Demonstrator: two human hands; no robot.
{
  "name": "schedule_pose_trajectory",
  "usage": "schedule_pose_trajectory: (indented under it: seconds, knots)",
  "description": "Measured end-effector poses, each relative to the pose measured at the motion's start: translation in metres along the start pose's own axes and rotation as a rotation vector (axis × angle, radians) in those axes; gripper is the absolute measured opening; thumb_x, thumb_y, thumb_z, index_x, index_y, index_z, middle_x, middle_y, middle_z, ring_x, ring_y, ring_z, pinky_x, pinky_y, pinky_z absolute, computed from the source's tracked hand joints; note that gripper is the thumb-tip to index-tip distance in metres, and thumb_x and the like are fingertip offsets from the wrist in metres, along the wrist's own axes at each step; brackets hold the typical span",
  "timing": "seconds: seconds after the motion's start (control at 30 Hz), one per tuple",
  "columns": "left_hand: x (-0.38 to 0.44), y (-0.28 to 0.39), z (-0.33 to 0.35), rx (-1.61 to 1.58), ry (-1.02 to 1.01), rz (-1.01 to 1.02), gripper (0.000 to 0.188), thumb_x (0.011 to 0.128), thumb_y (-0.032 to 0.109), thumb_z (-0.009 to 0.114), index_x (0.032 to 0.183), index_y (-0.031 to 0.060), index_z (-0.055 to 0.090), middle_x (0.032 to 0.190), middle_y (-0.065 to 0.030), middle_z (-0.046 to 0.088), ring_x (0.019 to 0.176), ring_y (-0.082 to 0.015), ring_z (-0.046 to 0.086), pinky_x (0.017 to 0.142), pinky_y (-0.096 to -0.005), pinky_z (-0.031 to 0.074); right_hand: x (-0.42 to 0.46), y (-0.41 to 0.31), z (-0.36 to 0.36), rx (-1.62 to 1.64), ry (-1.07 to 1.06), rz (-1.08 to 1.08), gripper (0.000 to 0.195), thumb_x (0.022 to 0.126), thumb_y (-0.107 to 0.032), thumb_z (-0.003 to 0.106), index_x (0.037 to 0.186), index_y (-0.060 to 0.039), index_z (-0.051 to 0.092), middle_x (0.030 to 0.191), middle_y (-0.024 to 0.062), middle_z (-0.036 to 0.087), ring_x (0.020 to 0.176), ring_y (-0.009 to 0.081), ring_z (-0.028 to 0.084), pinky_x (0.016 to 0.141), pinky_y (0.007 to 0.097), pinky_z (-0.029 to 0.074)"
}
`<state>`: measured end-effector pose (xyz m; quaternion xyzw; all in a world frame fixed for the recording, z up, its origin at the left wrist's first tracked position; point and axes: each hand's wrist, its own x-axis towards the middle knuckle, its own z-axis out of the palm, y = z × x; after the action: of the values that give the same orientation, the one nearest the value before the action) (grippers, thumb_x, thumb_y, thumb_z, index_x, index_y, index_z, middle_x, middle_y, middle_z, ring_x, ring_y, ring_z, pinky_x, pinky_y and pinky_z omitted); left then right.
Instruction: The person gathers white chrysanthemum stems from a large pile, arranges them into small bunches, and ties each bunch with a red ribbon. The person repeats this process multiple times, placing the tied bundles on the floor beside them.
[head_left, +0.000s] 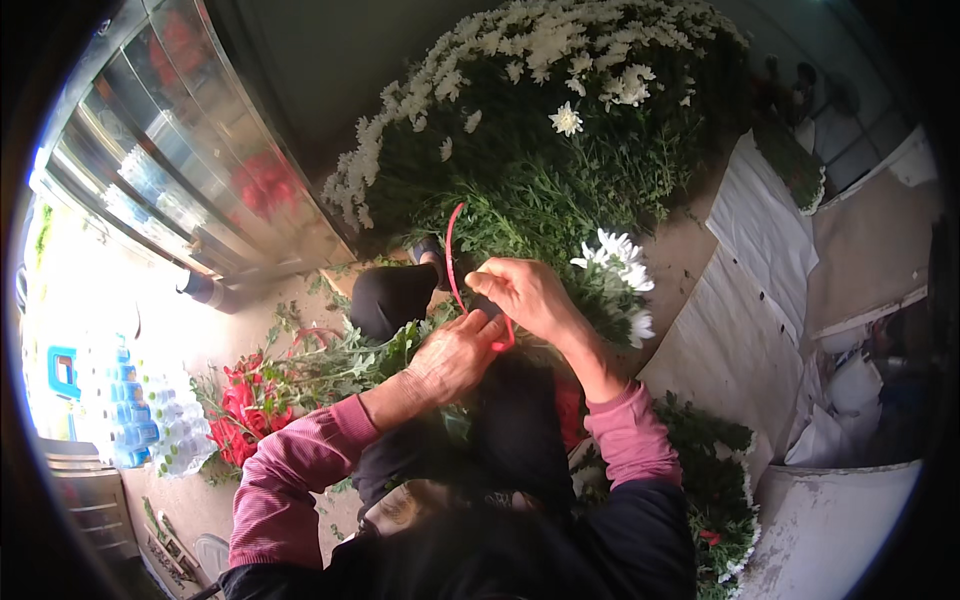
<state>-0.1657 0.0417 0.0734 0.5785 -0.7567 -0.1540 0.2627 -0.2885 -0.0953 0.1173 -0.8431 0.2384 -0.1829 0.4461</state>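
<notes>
A thin red strip (451, 244) rises in a curve from my left hand (451, 354) and bends into a small loop by its fingertips. The left fingers are closed on this strip over my lap. Slightly higher and to the right is my right hand (525, 294), its thumb and forefinger drawn together. Whether they pinch part of the strip cannot be made out. White chrysanthemums (619, 264) with green leaves lie just right of that hand. Leafy green stems (356, 364) extend left from beneath my left hand.
A large heap of white chrysanthemums (540, 45) fills the floor ahead. Red flowers (244, 412) and packs of bottles (131, 412) lie left, below a glass-paned metal door (180, 150). White sheeting (720, 315) and more leafy bunches (709, 457) lie right.
</notes>
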Motion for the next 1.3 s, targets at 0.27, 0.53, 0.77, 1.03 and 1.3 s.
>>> schedule_pose_trajectory:
  seconds: [0.27, 0.53, 0.77, 1.03, 1.3]
  knots:
    - [-0.008, -0.022, 0.006, -0.010, 0.089, 0.117, 0.037, 0.077, 0.015, 0.071, 0.110, -0.0001, 0.065, 0.110, -0.0217, 0.063, 0.107, -0.0396, 0.061, 0.093, -0.0478, 0.050, -0.008, 0.001, 0.038, 0.146, 0.166, -0.103, 0.014, 0.092, -0.016, 0.070, 0.095, -0.0023, 0.069, 0.085, 0.0078, 0.069, 0.079, 0.0222, 0.068, 0.072, 0.0347, 0.053]
    - [-0.001, -0.025, 0.007, -0.047, 0.049, 0.134, 0.029, 0.082, 0.006, 0.066, 0.110, 0.0013, 0.067, 0.096, -0.0162, 0.065, 0.090, -0.0365, 0.065, 0.081, -0.0442, 0.054, -0.008, 0.029, 0.041, -0.128, 0.145, -0.021, 0.021, 0.093, -0.021, 0.071, 0.102, -0.0022, 0.070, 0.079, 0.0113, 0.069, 0.070, 0.0286, 0.067, 0.068, 0.0357, 0.054]
    - [-0.008, -0.019, -0.007, -0.556, 0.281, -0.135, 0.012, 0.097, 0.008, 0.067, 0.100, -0.0031, 0.070, 0.105, -0.0105, 0.065, 0.094, -0.0203, 0.064, 0.085, -0.0332, 0.052, -0.042, 0.045, 0.037, 0.707, 0.221, -0.003, 0.021, 0.099, -0.023, 0.068, 0.100, -0.0031, 0.073, 0.090, 0.0007, 0.071, 0.077, 0.0071, 0.063, 0.067, 0.0241, 0.052]
    - [0.026, -0.034, -0.028, -0.968, -0.090, -0.480, 0.036, 0.105, 0.030, 0.057, 0.088, 0.0009, 0.069, 0.071, 0.0039, 0.054, 0.070, -0.0067, 0.048, 0.064, -0.0248, 0.040, -0.048, 0.029, 0.030, 0.658, 0.231, 0.069, 0.032, 0.088, -0.016, 0.078, 0.113, -0.0017, 0.064, 0.105, 0.0078, 0.066, 0.095, 0.0178, 0.066, 0.084, 0.0313, 0.054]
    - [0.027, -0.047, -0.042, -0.897, -0.092, -0.357, 0.010, 0.086, 0.009, 0.076, 0.093, 0.0015, 0.075, 0.087, -0.0058, 0.071, 0.084, -0.0151, 0.066, 0.079, -0.0286, 0.052, -0.041, 0.040, 0.031, 0.249, 0.225, -0.178, 0.026, 0.080, 0.001, 0.071, 0.104, -0.0005, 0.059, 0.114, 0.0099, 0.059, 0.098, 0.0222, 0.063, 0.084, 0.0357, 0.053]
